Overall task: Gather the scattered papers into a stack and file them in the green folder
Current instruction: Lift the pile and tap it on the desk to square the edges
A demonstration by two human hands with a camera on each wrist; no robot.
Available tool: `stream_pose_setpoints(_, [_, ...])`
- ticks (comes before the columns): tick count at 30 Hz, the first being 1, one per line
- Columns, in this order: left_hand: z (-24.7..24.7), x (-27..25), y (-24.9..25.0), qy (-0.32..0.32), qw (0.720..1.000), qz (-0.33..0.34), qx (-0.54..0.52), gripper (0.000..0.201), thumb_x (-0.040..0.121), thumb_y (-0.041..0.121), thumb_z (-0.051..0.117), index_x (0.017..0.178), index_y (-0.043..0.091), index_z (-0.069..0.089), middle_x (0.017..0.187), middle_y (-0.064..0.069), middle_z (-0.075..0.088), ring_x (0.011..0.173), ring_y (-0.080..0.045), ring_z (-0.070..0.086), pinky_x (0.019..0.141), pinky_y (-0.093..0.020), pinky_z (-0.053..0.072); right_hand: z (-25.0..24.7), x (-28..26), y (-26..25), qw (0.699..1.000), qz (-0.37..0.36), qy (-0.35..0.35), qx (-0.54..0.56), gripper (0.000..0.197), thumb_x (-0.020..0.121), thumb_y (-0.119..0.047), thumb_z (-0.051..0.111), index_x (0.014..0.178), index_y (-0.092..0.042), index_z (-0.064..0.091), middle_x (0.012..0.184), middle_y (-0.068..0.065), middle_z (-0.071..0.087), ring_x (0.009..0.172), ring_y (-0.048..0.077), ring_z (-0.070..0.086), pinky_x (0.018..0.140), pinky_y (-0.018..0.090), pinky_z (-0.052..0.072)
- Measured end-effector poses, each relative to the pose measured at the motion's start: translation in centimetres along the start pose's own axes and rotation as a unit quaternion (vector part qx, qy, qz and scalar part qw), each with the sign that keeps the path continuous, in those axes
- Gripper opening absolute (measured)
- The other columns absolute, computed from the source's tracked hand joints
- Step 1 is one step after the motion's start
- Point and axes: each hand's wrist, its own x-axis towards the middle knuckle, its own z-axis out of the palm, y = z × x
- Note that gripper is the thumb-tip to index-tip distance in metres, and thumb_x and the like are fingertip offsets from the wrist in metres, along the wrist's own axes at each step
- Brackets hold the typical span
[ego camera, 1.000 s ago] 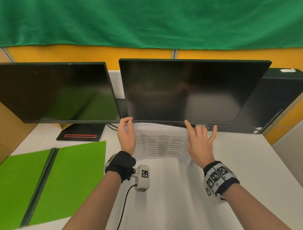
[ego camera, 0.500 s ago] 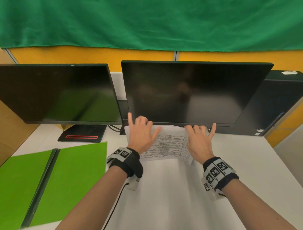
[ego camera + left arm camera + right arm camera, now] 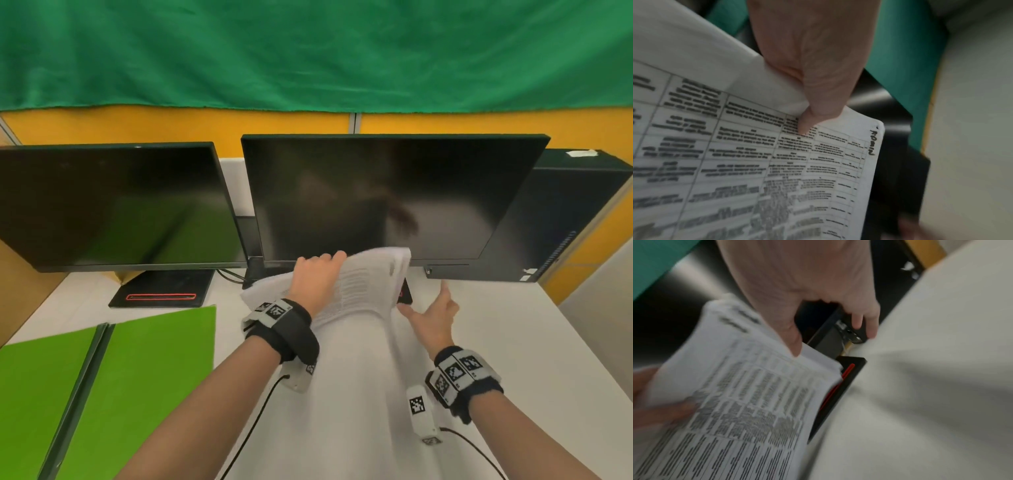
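Nearest you, at the left front edge of the desk (image 3: 513,342), the green folder (image 3: 113,370) lies open and flat, well apart from both hands.

Only your left wrist camera shows the grip itself: the thumb (image 3: 807,113) presses onto the printed top sheet near its far corner, beside a handwritten word along the margin. From the head view you see only the back of your left hand (image 3: 317,279), fingers curled over the far edge of the papers (image 3: 359,291), so it is clamped on the stack, which is lifted off the desk and bowed upward.

Your right hand (image 3: 431,315) sits just right of the stack with fingers spread and relaxed. The right wrist view adds that the thumb (image 3: 791,337) touches the stack's right edge while the other fingers reach toward the dark underside of the monitor; it grips nothing. That view also shows several sheets fanned at the edge, above the black monitor base (image 3: 840,386) with its red stripe.

Half a second ago both palms lay flat on the papers on the desk; since then the left hand has raised them and the right has slid off to the side.

Behind the stack stand the two dark monitors (image 3: 376,198).
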Motion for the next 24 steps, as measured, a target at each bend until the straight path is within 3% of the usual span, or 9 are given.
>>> stream_pose_setpoints(2, [-1.4,-0.2,-1.8,0.011,0.993,-0.06,-0.1,0.033,0.088,0.008,0.047,0.12,0.015,0.045,0.104,-0.008,0.066,0.094,-0.034,0.064,0.075,-0.037,0.043,0.0,-0.3,0.8,0.993,0.078,-0.065,0.058,0.113,0.072,-0.028,0.081,0.153,-0.024,0.002,0.156,0.018,0.009,0.141,0.036,0.024,0.114,0.049,0.027])
stream_pose_setpoints(4, [-2.1,-0.4,-3.8,-0.002,0.959,-0.135,-0.249,0.034,0.088,0.013,0.053,0.121,0.016,0.048,0.111,-0.008,0.067,0.101,-0.033,0.063,0.083,-0.039,0.049,0.4,-0.6,0.9,0.977,0.109,-0.15,0.109,0.112,0.07,-0.033,0.081,0.152,-0.029,0.005,0.155,0.01,0.022,0.14,0.031,0.029,0.112,0.051,0.027])
stream_pose_setpoints(7, [-1.4,-1.6,-5.8,-0.041,0.859,-0.189,-0.475,0.042,0.087,0.011,0.061,0.127,0.014,0.049,0.124,-0.007,0.063,0.114,-0.025,0.061,0.099,-0.045,0.049,0.9,-0.7,-0.7,0.935,0.103,-0.285,0.185,0.077,0.078,-0.033,0.072,0.145,-0.021,0.034,0.134,0.003,0.056,0.123,0.026,0.052,0.105,0.049,0.036])
stream_pose_setpoints(9, [-0.2,-2.8,-5.8,-0.038,0.8,-0.225,-0.555,0.043,0.088,0.009,0.061,0.129,0.014,0.047,0.124,-0.006,0.063,0.112,-0.024,0.062,0.099,-0.047,0.05,1.3,-0.7,-2.1,0.91,0.084,-0.332,0.233,0.049,0.09,-0.016,0.059,0.138,-0.018,0.045,0.128,0.006,0.063,0.119,0.026,0.058,0.105,0.05,0.041])
stream_pose_setpoints(10, [0.4,-3.2,-5.5,-0.019,0.788,-0.243,-0.565,0.043,0.089,0.008,0.059,0.129,0.014,0.047,0.125,-0.006,0.062,0.113,-0.024,0.062,0.1,-0.047,0.05,1.6,-0.7,-2.7,0.907,0.074,-0.336,0.244,0.047,0.092,-0.008,0.053,0.138,-0.016,0.045,0.13,0.008,0.062,0.12,0.028,0.058,0.106,0.052,0.04])
stream_pose_setpoints(12, [1.6,-3.9,-4.6,0.052,0.781,-0.267,-0.563,0.042,0.091,0.007,0.055,0.131,0.012,0.046,0.127,-0.006,0.061,0.115,-0.023,0.06,0.1,-0.039,0.049,2.0,-1.1,-3.9,0.917,0.043,-0.312,0.246,0.047,0.093,0.002,0.049,0.136,-0.015,0.047,0.13,0.009,0.061,0.119,0.027,0.059,0.106,0.051,0.042])
stream_pose_setpoints(17, [2.9,-5.1,-1.6,0.228,0.78,-0.264,-0.52,0.024,0.097,0.006,0.043,0.121,0.009,0.042,0.124,-0.012,0.061,0.112,-0.025,0.06,0.095,-0.029,0.049,3.3,-3.0,-5.5,0.944,-0.037,-0.215,0.248,0.036,0.09,0.002,0.052,0.11,-0.028,0.059,0.114,0.002,0.068,0.106,0.019,0.066,0.093,0.04,0.052])
stream_pose_setpoints(20, [4.2,-6.3,-0.5,0.253,0.766,-0.245,-0.538,0.025,0.097,0.004,0.041,0.118,0.016,0.033,0.126,-0.008,0.053,0.114,-0.019,0.056,0.083,-0.006,0.046,3.9,-3.7,-5.2,0.95,-0.057,-0.193,0.24,0.029,0.087,0.001,0.056,0.104,-0.023,0.055,0.113,0.008,0.065,0.107,0.024,0.063,0.096,0.043,0.05])
stream_pose_setpoints(24, [5.6,-7.3,-0.7,0.232,0.753,-0.266,-0.556,0.04,0.094,0.005,0.047,0.127,0.018,0.029,0.127,-0.005,0.052,0.112,-0.017,0.056,0.075,-0.005,0.048,4.2,-3.5,-5.0,0.955,-0.071,-0.17,0.234,0.033,0.084,-0.015,0.068,0.107,-0.028,0.049,0.112,-0.001,0.061,0.105,0.016,0.061,0.096,0.043,0.05])
